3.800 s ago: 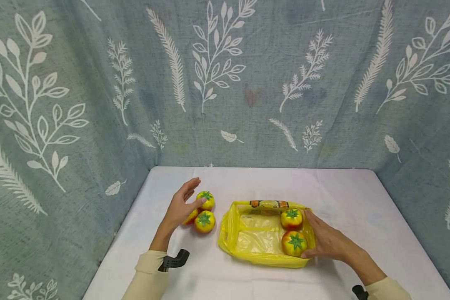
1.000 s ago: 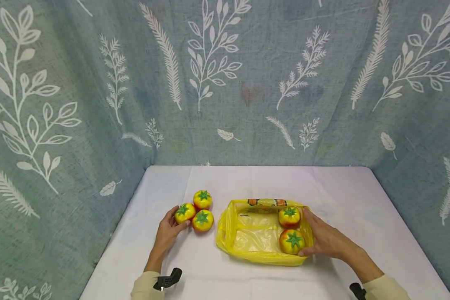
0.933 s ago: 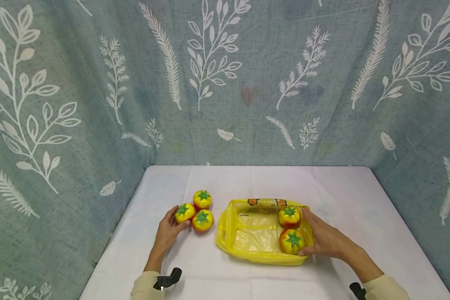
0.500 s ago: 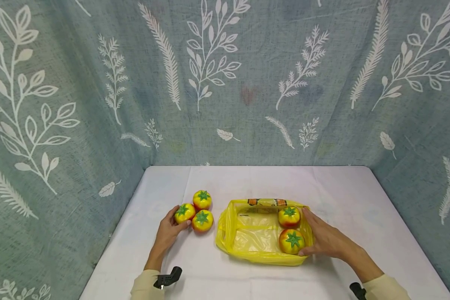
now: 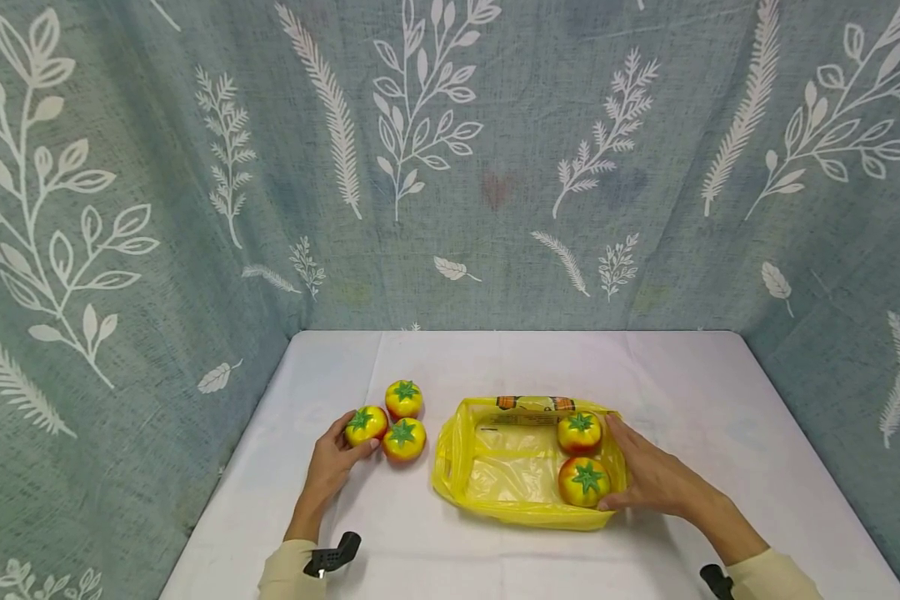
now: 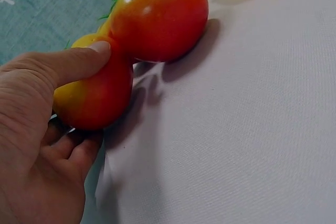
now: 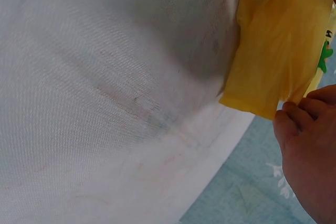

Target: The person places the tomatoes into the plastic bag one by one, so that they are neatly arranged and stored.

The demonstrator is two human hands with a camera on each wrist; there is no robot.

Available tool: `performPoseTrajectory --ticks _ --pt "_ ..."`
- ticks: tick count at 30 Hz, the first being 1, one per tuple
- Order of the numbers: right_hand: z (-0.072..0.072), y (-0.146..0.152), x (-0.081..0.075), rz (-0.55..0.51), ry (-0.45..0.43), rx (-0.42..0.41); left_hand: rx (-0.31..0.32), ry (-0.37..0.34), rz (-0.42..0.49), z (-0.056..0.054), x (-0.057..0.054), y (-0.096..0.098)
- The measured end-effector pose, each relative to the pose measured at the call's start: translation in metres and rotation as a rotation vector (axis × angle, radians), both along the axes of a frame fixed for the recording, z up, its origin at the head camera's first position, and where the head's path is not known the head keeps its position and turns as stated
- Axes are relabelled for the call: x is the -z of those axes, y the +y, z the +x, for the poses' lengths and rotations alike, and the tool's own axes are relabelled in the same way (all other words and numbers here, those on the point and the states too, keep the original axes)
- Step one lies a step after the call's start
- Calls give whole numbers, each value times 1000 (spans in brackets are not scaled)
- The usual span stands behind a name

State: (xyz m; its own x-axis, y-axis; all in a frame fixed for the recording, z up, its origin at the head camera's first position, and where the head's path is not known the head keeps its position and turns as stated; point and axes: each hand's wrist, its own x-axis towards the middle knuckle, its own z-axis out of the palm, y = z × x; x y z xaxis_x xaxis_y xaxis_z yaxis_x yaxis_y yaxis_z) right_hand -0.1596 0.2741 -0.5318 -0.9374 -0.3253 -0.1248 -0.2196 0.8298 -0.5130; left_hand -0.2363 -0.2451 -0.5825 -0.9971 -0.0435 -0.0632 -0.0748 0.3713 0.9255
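Observation:
On the left of the table, my left hand (image 5: 330, 462) holds a yellow-and-red tomato (image 5: 366, 426) with a green star-shaped leaf top. In the left wrist view the thumb lies over the held tomato (image 6: 94, 95) and the fingers are curled beneath it. Two similar tomatoes, a far one (image 5: 404, 399) and a near one (image 5: 404, 440), sit just to its right. A yellow plastic bag (image 5: 513, 482) stands spread wide, with a back tomato (image 5: 579, 432) and a front tomato (image 5: 584, 482) at its right end. My right hand (image 5: 656, 479) grips that end, thumb in front and fingers behind.
A white cloth (image 5: 487, 358) covers the table. Grey-green curtains (image 5: 450, 167) with white leaf prints rise behind it and on both sides. A black wrist camera (image 5: 333, 555) sits at the left sleeve, another (image 5: 717, 582) at the right.
My left hand has come down from over the tomatoes to the left one and grips it. That tomato has just shifted slightly left. The right hand stays at the bag.

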Motion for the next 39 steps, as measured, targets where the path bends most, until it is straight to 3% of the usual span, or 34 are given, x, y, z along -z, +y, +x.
performPoseTrajectory --ticks 7,19,29,39 --pt "0 0 0 -5 -7 2 -7 -2 -21 -1 -1 -5" --pt "1 1 0 -1 5 -5 3 6 -7 -1 -15 -7" --pt "0 3 0 -2 16 -10 28 43 -4 -9 -22 -8" --pt "-1 2 -1 0 1 4 98 67 -24 -14 -33 0"
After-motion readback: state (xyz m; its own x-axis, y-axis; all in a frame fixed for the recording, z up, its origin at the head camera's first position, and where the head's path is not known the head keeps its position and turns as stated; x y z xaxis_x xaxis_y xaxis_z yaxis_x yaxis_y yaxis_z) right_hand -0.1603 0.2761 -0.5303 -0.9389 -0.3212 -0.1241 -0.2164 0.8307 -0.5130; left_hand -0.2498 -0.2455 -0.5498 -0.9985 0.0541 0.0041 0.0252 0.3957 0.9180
